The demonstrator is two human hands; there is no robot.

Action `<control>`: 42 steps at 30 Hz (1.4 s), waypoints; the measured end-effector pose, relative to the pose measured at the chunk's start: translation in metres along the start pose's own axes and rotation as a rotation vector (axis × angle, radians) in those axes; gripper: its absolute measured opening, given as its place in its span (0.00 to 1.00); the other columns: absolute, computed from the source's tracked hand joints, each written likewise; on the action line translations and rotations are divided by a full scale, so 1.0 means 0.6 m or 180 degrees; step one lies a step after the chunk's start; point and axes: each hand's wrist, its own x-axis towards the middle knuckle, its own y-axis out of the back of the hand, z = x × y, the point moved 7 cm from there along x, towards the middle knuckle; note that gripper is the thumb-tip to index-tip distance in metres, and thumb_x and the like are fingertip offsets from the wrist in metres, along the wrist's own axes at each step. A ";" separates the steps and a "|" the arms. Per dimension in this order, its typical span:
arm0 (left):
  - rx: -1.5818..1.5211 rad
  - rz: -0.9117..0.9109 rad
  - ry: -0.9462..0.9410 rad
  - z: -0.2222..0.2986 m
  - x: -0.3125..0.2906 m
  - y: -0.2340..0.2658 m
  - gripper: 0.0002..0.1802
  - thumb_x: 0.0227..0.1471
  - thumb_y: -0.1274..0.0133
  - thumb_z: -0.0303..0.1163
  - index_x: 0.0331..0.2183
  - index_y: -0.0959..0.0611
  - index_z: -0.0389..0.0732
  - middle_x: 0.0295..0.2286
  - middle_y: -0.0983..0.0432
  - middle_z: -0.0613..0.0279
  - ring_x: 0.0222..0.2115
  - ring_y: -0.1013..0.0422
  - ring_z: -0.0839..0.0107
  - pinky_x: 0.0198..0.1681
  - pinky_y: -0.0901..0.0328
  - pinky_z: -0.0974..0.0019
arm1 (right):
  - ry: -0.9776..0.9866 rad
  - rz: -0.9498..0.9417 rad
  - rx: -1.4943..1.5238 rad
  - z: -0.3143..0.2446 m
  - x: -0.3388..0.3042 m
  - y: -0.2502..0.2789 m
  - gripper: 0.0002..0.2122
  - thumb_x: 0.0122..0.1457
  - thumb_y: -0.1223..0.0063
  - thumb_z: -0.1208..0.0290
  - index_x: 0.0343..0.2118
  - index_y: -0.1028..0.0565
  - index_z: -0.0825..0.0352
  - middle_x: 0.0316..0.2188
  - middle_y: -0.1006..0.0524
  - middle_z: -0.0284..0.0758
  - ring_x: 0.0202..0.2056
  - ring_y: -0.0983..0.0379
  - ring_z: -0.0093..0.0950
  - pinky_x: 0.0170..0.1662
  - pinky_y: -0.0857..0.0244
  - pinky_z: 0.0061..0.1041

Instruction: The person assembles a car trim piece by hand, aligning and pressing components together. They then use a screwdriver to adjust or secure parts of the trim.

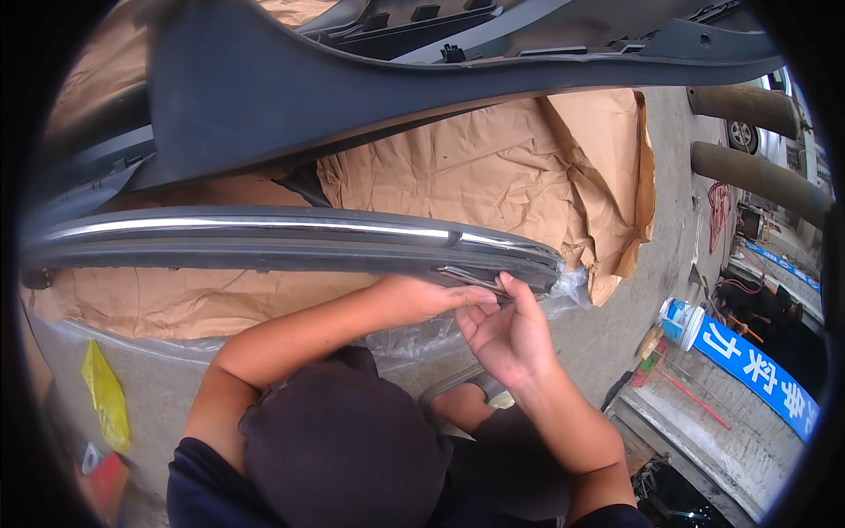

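Both hands are working the near edge of the trim (290,232), close to its right end. The left hand (422,297) comes in from the side, thumb stretched along that edge, the other fingers mostly out of sight; I can't tell whether they're clamped on the trim or only bracing it. The right hand (506,341) is turned palm up, fingers curled and close together, the tips at the edge just beside the left thumb. Is something thin pinched there? Too small to call from here.

Bringing both hands to one spot looks like a way to steady the edge with one and do the finer fingering with the other. The trim itself runs long and curved across the middle, its chrome strip (264,227) facing up, which would keep the shiny face off any rubbing.

Brown paper (475,167) spreads out beneath, crumpled, most likely as padding against the concrete floor (656,145). Clear film (409,343) lies along the near side, with more bunched at the trim's right tip, perhaps as scratch protection. Beyond, a big grey panel (255,106) arches over the paper, well out of the hands' way.
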 end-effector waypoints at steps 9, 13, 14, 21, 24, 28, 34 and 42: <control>-0.0118 0.0158 -0.0134 0.007 -0.005 0.012 0.19 0.59 0.35 0.28 0.51 0.18 0.34 0.46 0.17 0.58 0.47 0.24 0.71 0.52 0.29 0.64 | 0.0390 -0.0257 -0.0072 0.001 0.008 -0.019 0.19 0.71 0.46 0.57 0.56 0.28 0.66 0.57 0.24 0.43 0.59 0.29 0.37 0.67 0.39 0.39; -0.0547 0.0693 -0.0219 0.006 -0.014 0.019 0.15 0.62 0.40 0.29 0.49 0.18 0.34 0.43 0.17 0.60 0.45 0.24 0.72 0.49 0.29 0.65 | 0.0428 -0.0107 -0.0036 0.003 0.014 -0.017 0.21 0.72 0.48 0.55 0.57 0.28 0.67 0.57 0.24 0.43 0.59 0.29 0.37 0.66 0.39 0.38; -0.0461 0.0741 -0.0373 0.014 -0.015 0.019 0.13 0.63 0.40 0.30 0.47 0.17 0.35 0.41 0.18 0.62 0.42 0.25 0.74 0.47 0.30 0.66 | 0.0442 -0.0157 -0.0040 0.004 0.014 -0.018 0.20 0.72 0.48 0.55 0.57 0.28 0.67 0.56 0.24 0.43 0.58 0.29 0.36 0.66 0.39 0.38; -0.0662 0.0809 0.0782 0.004 -0.013 0.017 0.09 0.65 0.42 0.34 0.40 0.17 0.38 0.26 0.23 0.67 0.27 0.30 0.79 0.31 0.33 0.70 | 0.0536 -0.0243 -0.0076 0.009 0.018 -0.015 0.21 0.73 0.50 0.53 0.54 0.27 0.68 0.48 0.21 0.41 0.51 0.25 0.34 0.60 0.35 0.35; -0.0682 0.0816 0.0848 0.006 -0.013 0.014 0.13 0.66 0.45 0.39 0.35 0.20 0.38 0.17 0.30 0.67 0.15 0.36 0.78 0.19 0.39 0.72 | 0.0540 -0.0387 -0.0126 0.010 0.017 -0.019 0.22 0.72 0.50 0.52 0.56 0.28 0.67 0.51 0.22 0.41 0.51 0.26 0.35 0.59 0.34 0.36; -0.0815 0.1024 0.0779 0.000 -0.016 0.014 0.13 0.64 0.45 0.38 0.35 0.21 0.37 0.20 0.28 0.64 0.15 0.36 0.77 0.18 0.39 0.71 | 0.0518 -0.0153 0.0105 0.013 0.018 -0.012 0.24 0.74 0.58 0.51 0.50 0.27 0.73 0.44 0.20 0.45 0.47 0.24 0.34 0.55 0.33 0.34; -0.1045 0.1006 0.0736 -0.010 -0.017 0.012 0.12 0.63 0.47 0.35 0.36 0.21 0.35 0.21 0.28 0.62 0.16 0.36 0.75 0.17 0.40 0.70 | 0.0533 -0.0491 0.0111 0.015 0.028 -0.020 0.24 0.75 0.61 0.53 0.48 0.26 0.75 0.39 0.19 0.46 0.42 0.23 0.36 0.52 0.31 0.35; -0.1213 0.1044 0.0787 -0.022 -0.020 0.012 0.14 0.64 0.48 0.37 0.41 0.23 0.35 0.27 0.26 0.59 0.17 0.36 0.76 0.18 0.40 0.70 | 0.0685 -0.0780 -0.0131 0.017 0.030 -0.020 0.26 0.75 0.63 0.49 0.50 0.27 0.74 0.38 0.20 0.46 0.39 0.24 0.37 0.49 0.31 0.36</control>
